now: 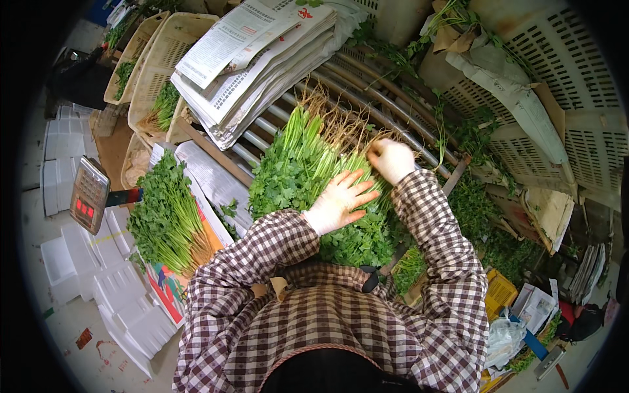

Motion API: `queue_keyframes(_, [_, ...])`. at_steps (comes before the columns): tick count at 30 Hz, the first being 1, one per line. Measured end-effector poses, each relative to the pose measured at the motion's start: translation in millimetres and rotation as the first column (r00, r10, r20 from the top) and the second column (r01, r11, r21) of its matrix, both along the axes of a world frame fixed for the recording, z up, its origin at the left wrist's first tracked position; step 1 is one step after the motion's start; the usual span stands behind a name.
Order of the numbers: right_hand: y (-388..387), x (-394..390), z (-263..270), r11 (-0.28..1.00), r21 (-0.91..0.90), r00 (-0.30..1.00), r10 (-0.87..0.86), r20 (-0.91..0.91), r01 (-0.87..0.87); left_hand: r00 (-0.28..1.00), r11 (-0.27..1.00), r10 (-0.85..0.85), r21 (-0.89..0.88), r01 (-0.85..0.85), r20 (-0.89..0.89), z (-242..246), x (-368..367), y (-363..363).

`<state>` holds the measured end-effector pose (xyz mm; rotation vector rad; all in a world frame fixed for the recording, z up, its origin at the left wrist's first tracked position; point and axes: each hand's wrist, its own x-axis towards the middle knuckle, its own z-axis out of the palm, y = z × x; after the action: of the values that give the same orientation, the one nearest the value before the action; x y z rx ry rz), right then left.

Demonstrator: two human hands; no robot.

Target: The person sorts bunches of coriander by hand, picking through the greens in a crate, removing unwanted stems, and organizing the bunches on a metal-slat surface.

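A broad heap of leafy herbs (290, 172), probably coriander, lies on a rack of metal bars with its brown roots pointing away from me. My left hand (341, 201) rests flat on the stems with fingers spread. My right hand (391, 159) is at the root end on the heap's right, fingers bent together; whether they grip any stems is hidden. Left of the rack, a separate bunch of the herb (169, 216) lies on printed sheets beside a digital scale display (90, 194) with lit red digits.
A thick newspaper stack (260, 59) lies across the rack's far left. Plastic crates (167, 54) with herbs stand beyond it, and tall perforated crates (555, 64) at the right. White foam boxes (123, 290) are piled at lower left. Metal bars (378, 115) show behind the roots.
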<state>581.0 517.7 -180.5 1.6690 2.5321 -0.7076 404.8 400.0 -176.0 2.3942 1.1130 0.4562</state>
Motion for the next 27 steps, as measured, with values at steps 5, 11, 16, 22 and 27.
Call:
queue_keyframes(5, [43, 60, 12, 0.827, 0.421, 0.906, -0.422, 0.026, 0.373, 0.998, 0.999, -0.024, -0.028, 0.026, 0.063, -8, 0, -4])
queue_keyframes(11, [-5, -2, 16, 0.994, 0.04, 0.98, -0.098, -0.172, 0.106, 0.994, 0.995, -0.075, -0.064, 0.08, 0.078, -9, 0, -2])
queue_keyframes(16, [-11, -37, 41, 0.958, 0.276, 0.986, -0.031, -0.163, 0.076, 0.995, 0.993, -0.092, -0.069, 0.095, 0.049, -8, 3, -4])
queue_keyframes(22, [-39, -63, 21, 0.989, 0.075, 0.991, 0.124, 0.046, -0.127, 0.988, 0.993, -0.001, -0.117, 0.019, 0.155, -4, 5, -8])
queue_keyframes(27, [-34, -45, 14, 0.974, -0.212, 0.972, -0.12, -0.204, 0.076, 0.963, 1.0, 0.017, 0.002, -0.019, 0.268, 13, -20, -12])
